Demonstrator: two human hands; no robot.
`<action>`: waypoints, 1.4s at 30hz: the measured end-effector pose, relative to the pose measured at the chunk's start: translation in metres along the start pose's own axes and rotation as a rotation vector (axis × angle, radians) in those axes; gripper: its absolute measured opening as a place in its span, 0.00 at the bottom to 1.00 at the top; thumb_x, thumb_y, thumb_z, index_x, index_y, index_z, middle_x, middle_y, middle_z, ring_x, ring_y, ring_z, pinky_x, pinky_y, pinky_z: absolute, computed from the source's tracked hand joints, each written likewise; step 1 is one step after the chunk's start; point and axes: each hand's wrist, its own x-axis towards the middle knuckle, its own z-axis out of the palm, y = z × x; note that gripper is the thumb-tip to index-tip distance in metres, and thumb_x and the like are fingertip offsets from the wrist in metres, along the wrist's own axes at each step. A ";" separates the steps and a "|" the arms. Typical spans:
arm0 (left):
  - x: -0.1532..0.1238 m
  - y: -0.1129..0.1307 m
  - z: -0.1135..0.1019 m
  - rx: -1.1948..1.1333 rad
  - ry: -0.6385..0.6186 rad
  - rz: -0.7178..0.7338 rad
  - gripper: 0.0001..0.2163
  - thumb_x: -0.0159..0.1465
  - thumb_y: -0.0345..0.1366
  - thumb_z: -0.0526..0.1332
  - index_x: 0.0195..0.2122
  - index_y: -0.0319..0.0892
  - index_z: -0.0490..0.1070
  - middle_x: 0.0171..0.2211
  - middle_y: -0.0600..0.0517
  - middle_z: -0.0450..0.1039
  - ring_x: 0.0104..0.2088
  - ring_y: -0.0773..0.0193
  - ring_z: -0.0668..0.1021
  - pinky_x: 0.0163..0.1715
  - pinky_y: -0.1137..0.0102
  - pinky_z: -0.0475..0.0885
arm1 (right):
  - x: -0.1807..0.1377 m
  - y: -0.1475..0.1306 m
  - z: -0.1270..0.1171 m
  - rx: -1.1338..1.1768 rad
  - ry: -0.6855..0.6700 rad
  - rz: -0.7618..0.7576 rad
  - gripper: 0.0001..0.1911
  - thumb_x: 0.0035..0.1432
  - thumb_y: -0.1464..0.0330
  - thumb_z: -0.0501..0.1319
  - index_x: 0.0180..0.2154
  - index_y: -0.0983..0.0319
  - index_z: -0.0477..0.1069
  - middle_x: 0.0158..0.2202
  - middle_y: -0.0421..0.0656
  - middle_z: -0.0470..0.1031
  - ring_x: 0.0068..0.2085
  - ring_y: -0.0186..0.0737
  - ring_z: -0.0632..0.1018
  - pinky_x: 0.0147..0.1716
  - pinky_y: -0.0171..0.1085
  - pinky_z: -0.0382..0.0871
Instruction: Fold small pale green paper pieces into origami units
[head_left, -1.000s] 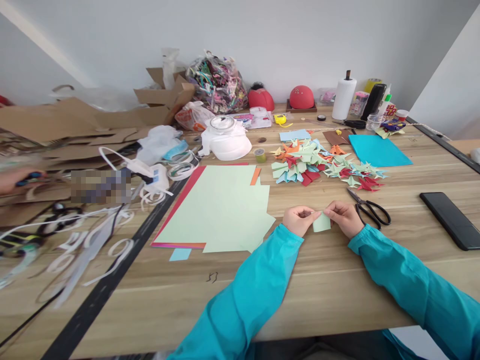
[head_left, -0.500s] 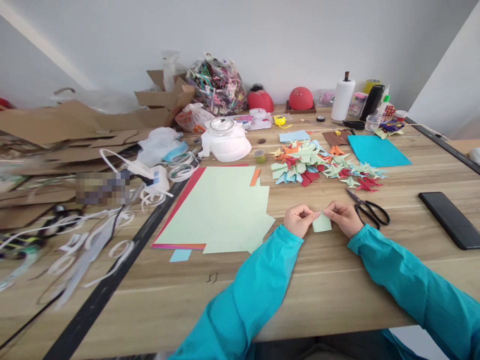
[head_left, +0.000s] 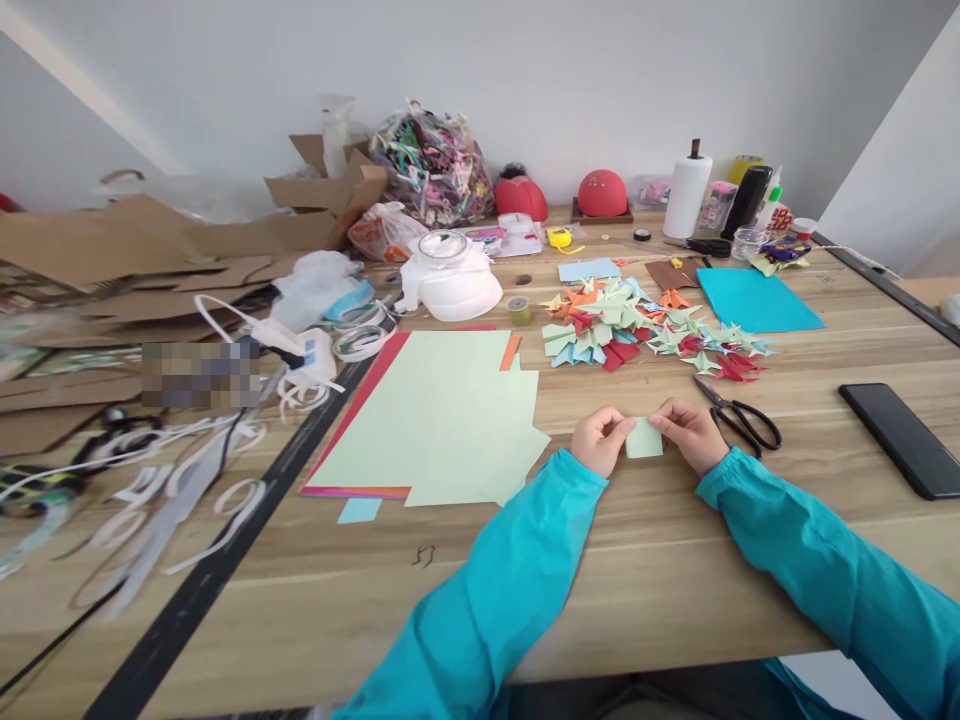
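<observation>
Between my two hands is a small pale green piece of paper (head_left: 644,440). My left hand (head_left: 600,440) pinches its left edge with thumb and fingers. At the upper right corner, my right hand (head_left: 688,434) pinches it too. The paper is held just over the wooden table, its lower edge facing me. Black-handled scissors (head_left: 742,418) lie right beside my right hand. Beyond my hands is a pile of folded paper pieces (head_left: 611,315) in green, red, orange and blue. Large pale green sheets (head_left: 442,420) lie to the left over red ones.
A black phone (head_left: 900,440) lies at the right. Behind the pile are a turquoise sheet (head_left: 759,300), a spool (head_left: 519,310) and a yellow tape measure (head_left: 559,238). A power strip (head_left: 311,358), tangled cords and cardboard (head_left: 112,245) crowd the left side. A small blue paper (head_left: 360,511) rests near the sheets.
My fingers have shifted slightly apart along the top of the green paper, so more of its upper edge shows. Both hands keep their hold; the other things lie as before.
</observation>
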 end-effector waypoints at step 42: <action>-0.003 0.005 -0.002 0.373 -0.138 0.214 0.15 0.60 0.42 0.50 0.18 0.43 0.58 0.15 0.54 0.64 0.20 0.67 0.66 0.25 0.71 0.59 | 0.002 0.002 0.000 0.139 0.185 0.094 0.17 0.42 0.57 0.65 0.21 0.62 0.64 0.14 0.34 0.63 0.17 0.28 0.63 0.16 0.30 0.55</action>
